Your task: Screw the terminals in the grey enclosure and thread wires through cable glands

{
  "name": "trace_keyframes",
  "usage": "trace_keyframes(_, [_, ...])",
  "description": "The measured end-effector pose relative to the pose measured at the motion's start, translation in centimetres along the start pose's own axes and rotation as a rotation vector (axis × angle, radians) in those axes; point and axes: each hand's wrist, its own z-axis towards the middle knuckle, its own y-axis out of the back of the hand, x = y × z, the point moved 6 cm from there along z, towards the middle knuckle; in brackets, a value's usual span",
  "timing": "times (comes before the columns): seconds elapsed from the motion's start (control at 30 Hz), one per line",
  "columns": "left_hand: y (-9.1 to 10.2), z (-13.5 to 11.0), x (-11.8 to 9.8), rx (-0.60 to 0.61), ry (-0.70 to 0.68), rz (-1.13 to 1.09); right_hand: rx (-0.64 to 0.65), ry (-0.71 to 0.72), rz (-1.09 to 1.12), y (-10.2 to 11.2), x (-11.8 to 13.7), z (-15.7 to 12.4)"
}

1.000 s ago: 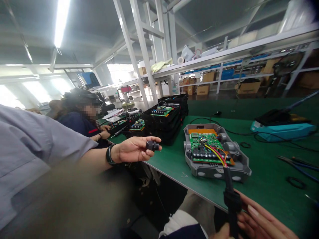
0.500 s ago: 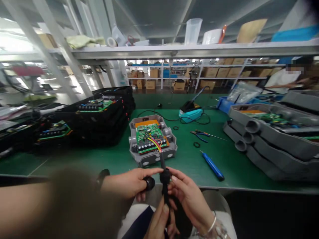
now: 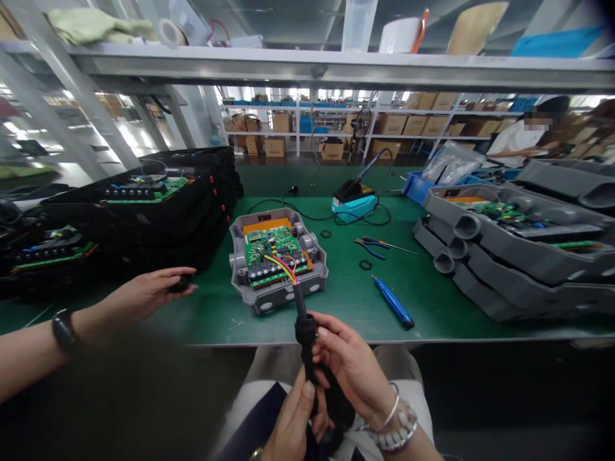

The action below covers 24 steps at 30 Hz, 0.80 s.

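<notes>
Near the bottom centre, my left hand (image 3: 293,413) is closed around a black cable (image 3: 300,299) below its cable gland. My right hand (image 3: 353,362) pinches the black cable gland (image 3: 305,330) from the right side. Above the gland, yellow, red and other thin wires (image 3: 283,264) run from the cable to a green circuit board (image 3: 276,246). That board sits inside an open grey housing (image 3: 263,302) on the green table, just beyond my hands. The lower part of the cable is partly hidden by my fingers.
Another person's hand (image 3: 161,286) reaches in from the left, holding a small black part. Pliers (image 3: 372,246), a blue screwdriver (image 3: 393,302) and black rings (image 3: 365,264) lie on the right. Stacked grey housings (image 3: 509,282) and black housings (image 3: 192,218) flank the table.
The other person's hand has moved off the gland, away to the left, with a small black part. My hands keep their hold on cable and gland. The view has shifted slightly.
</notes>
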Motion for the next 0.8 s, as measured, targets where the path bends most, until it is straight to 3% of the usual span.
trace_keyframes(0.1, [0.5, -0.1, 0.7, 0.02, -0.001, -0.048, 0.003, 0.004, 0.013, 0.0, 0.0, 0.1])
trace_keyframes(0.57, [-0.4, -0.6, -1.1, -0.088, -0.058, -0.133, -0.026, -0.011, -0.02, 0.9, -0.5, 0.3])
trace_keyframes(0.8, [-0.7, 0.1, 0.4, -0.107, -0.082, -0.225, -0.018, -0.009, -0.128, 0.5, -0.8, 0.5])
